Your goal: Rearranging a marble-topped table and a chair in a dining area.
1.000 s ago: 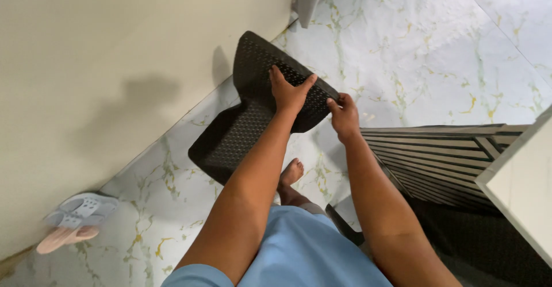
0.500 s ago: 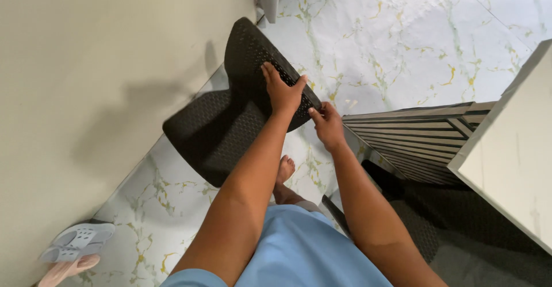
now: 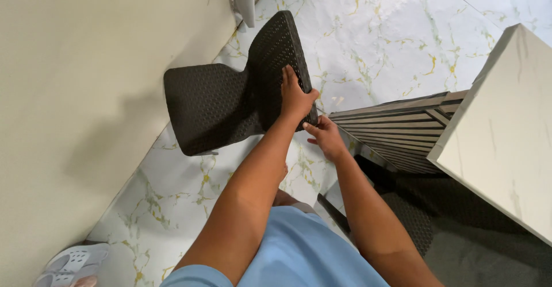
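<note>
Black perforated chair (image 3: pixel 230 103) — backrest pointing up-frame, seemingly tilted wallward — both hands (image 3: pixel 296 98) (image 3: pixel 325 138) gripping its backrest.

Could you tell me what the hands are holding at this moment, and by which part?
Both hands hold the black perforated chair by the top edge of its backrest: the left hand lies over it, the right hand grips its near corner.

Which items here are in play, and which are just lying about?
In play:
- black perforated chair
- left hand, gripping the chair's backrest
- right hand, at the backrest's lower edge

Lying about:
- grey slipper by the wall
- slatted panel
- white marble-look tabletop
</note>
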